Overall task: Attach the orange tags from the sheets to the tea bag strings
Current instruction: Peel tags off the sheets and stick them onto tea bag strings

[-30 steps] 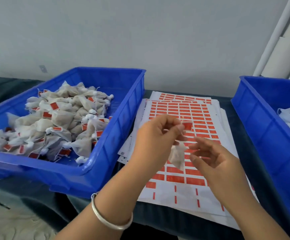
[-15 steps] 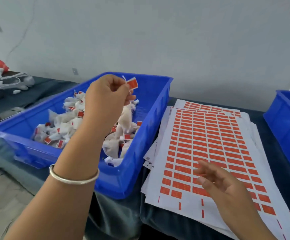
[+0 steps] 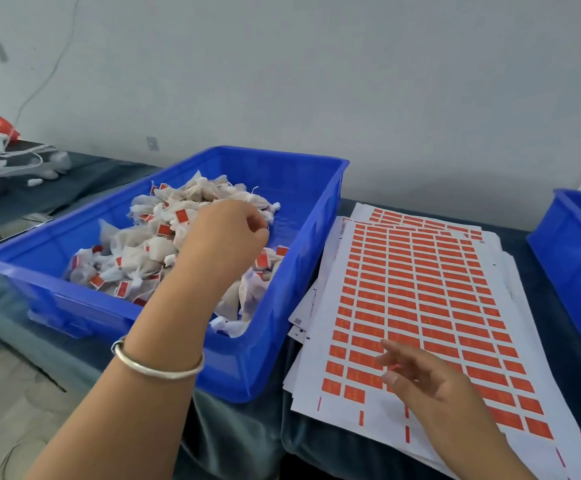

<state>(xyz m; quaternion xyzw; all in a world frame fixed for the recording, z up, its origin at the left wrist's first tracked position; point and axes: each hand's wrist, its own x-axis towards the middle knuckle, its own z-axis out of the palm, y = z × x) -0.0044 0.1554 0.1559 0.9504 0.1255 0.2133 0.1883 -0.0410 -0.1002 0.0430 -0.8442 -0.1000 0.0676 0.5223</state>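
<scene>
Dark cloth-covered table (image 3: 74,188) against pale wall. Left hand (image 3: 226,233), fingers curled, empty, over tea bags (image 3: 150,251) in blue bin (image 3: 296,278), frame centre-left. Right hand (image 3: 424,372), fingers relaxed, spread over tag sheets (image 3: 420,292), lower right.

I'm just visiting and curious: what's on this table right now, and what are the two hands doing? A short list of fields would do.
Left bin: blue bin holding a heap of tagged tea bags
Middle: stack of sheets printed with rows of orange tags
Right edge: second blue bin, contents out of view
Left hand: over the heap in the left bin, fingers curled, nothing visibly held
Right hand: over the near part of the top sheet, fingers relaxed, holding nothing
Left wrist: silver bangle
</scene>
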